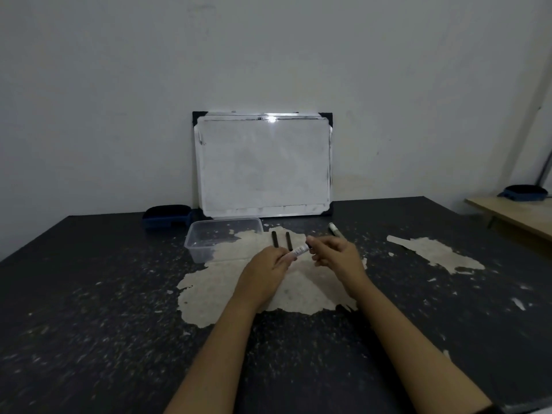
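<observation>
Marker [299, 251] is held between both hands above the table [89, 294]. The left hand [265, 268] grips its white barrel and the right hand [337, 255] pinches its dark end. Two black pens [274, 239] lie just beyond the fingers, and a plastic box [221, 239] sits beyond the left hand.

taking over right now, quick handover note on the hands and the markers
Left hand: grips the white barrel of the marker, held just above the table.
Right hand: pinches the marker's dark cap end; the cap looks seated on the barrel.
Other things: pair of dark pens lying side by side just beyond the hands, a third marker to their right, clear tub to the left, whiteboard leaning on the wall with no writing on it.
Done: one marker picked up.
Left: probably working the cap, then the pens on the table.
</observation>
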Action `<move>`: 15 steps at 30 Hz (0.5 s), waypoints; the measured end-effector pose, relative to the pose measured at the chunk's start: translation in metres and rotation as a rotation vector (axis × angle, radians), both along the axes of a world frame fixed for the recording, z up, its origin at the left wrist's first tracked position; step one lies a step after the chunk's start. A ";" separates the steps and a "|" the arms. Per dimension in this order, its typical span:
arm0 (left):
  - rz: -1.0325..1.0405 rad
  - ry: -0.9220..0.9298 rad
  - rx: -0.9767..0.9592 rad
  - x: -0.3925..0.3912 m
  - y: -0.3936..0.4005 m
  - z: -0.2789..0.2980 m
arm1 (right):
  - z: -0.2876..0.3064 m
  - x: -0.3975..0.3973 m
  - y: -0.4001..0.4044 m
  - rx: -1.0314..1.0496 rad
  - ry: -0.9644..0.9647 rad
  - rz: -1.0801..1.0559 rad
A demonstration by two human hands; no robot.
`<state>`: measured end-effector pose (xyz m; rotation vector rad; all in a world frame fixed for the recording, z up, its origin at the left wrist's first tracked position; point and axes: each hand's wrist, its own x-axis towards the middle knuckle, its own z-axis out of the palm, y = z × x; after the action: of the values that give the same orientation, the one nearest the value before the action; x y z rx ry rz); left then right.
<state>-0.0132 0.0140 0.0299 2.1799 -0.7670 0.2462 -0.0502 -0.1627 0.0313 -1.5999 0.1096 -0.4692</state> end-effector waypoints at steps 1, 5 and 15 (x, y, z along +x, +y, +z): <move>0.026 -0.058 0.039 -0.002 0.001 0.000 | -0.002 0.001 0.000 0.006 0.018 0.013; 0.084 -0.219 0.124 -0.005 0.004 0.001 | -0.005 0.001 0.001 -0.162 0.087 0.018; 0.077 -0.176 0.207 -0.010 0.002 0.005 | -0.007 0.002 0.006 -0.286 0.057 0.121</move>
<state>-0.0233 0.0159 0.0353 2.4100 -0.8380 0.4186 -0.0483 -0.1563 0.0242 -1.8887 -0.0124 -0.3559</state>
